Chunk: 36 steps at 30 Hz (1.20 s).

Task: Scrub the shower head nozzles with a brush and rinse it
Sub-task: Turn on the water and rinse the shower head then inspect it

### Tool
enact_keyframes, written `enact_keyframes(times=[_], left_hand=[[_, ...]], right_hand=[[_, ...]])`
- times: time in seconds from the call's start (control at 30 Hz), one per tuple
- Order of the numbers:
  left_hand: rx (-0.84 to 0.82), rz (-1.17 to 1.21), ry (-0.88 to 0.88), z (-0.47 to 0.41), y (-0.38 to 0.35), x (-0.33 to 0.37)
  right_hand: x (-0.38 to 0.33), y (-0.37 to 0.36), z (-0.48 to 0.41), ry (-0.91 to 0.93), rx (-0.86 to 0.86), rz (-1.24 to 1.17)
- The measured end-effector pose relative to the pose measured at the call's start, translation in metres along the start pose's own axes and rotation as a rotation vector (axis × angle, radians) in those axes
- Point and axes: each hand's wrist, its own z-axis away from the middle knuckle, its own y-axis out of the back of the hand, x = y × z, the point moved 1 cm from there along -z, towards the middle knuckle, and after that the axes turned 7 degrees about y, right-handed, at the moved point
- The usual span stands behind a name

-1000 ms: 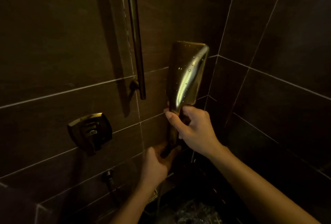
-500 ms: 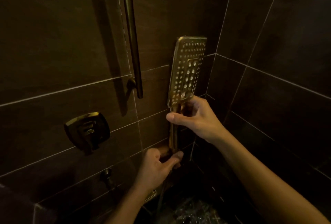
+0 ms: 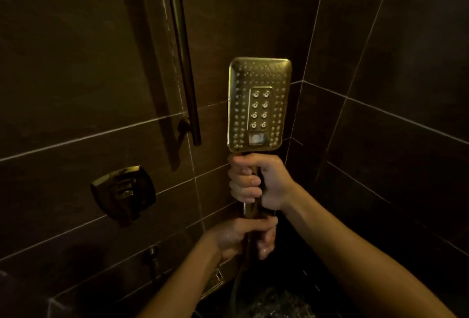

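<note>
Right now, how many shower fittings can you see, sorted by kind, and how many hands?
shower head: 1
wall rail: 1
control handle: 1
small wall outlet: 1
hands: 2, the left hand and the right hand, both gripping the shower head's handle
Total: 6

The right hand (image 3: 261,180) is raised, fingers curled tightly round the handle of the shower head (image 3: 258,104). Just below, the left hand (image 3: 241,237) seems to grip the handle's base. Both forearms reach forward.
</note>
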Motion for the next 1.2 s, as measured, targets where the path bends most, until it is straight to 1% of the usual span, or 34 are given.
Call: enact_keyframes(times=[0.03, 0.07, 0.1, 0.2, 0.3, 0.47, 0.5, 0.57, 0.63, 0.73, 0.8, 0.83, 0.97, 1.1, 1.2], left_hand=[[0.005, 0.001, 0.005, -0.003, -0.001, 0.001], [0.052, 0.003, 0.021, -0.005, -0.003, 0.002], [0.143, 0.015, 0.049, -0.006, -0.005, 0.004], [0.491, 0.033, 0.101, -0.010, -0.010, 0.007], [0.680, 0.015, 0.104, -0.017, -0.014, 0.006], [0.915, -0.064, -0.087, -0.030, -0.003, 0.006], [0.928, -0.072, -0.101, -0.031, 0.003, 0.006], [0.919, -0.079, -0.067, -0.033, 0.011, 0.006], [0.874, -0.086, -0.012, -0.040, 0.021, 0.003], [0.724, -0.222, 0.121, -0.029, 0.032, 0.008], [0.716, -0.326, 0.224, -0.007, 0.050, 0.010], [0.726, -0.354, 0.226, 0.005, 0.068, 0.007], [0.927, -0.398, 0.185, 0.046, 0.150, -0.018], [1.077, -0.245, 0.299, 0.099, 0.217, -0.046], [1.171, -0.131, 0.330, 0.131, 0.259, -0.063]], right_hand=[[-0.002, 0.000, -0.001, -0.001, 0.019, 0.008], [-0.004, 0.000, -0.002, 0.004, 0.066, 0.042], [-0.006, 0.000, -0.003, 0.021, 0.136, 0.094], [-0.006, 0.001, -0.006, 0.127, 0.402, 0.249], [-0.001, 0.001, -0.008, 0.244, 0.580, 0.361], [0.011, 0.003, -0.013, 0.420, 0.728, 0.559], [0.013, 0.005, -0.015, 0.453, 0.767, 0.605], [0.016, 0.009, -0.018, 0.471, 0.820, 0.710], [0.018, 0.011, -0.020, 0.408, 0.821, 0.785], [0.020, 0.016, -0.026, 0.255, 0.753, 0.852], [0.021, 0.023, -0.030, 0.181, 0.715, 0.829], [0.022, 0.029, -0.031, 0.144, 0.716, 0.829], [0.033, 0.066, -0.028, 0.020, 0.802, 1.000], [0.047, 0.096, -0.021, -0.066, 0.847, 1.213], [0.055, 0.108, -0.017, -0.190, 0.812, 1.342]])
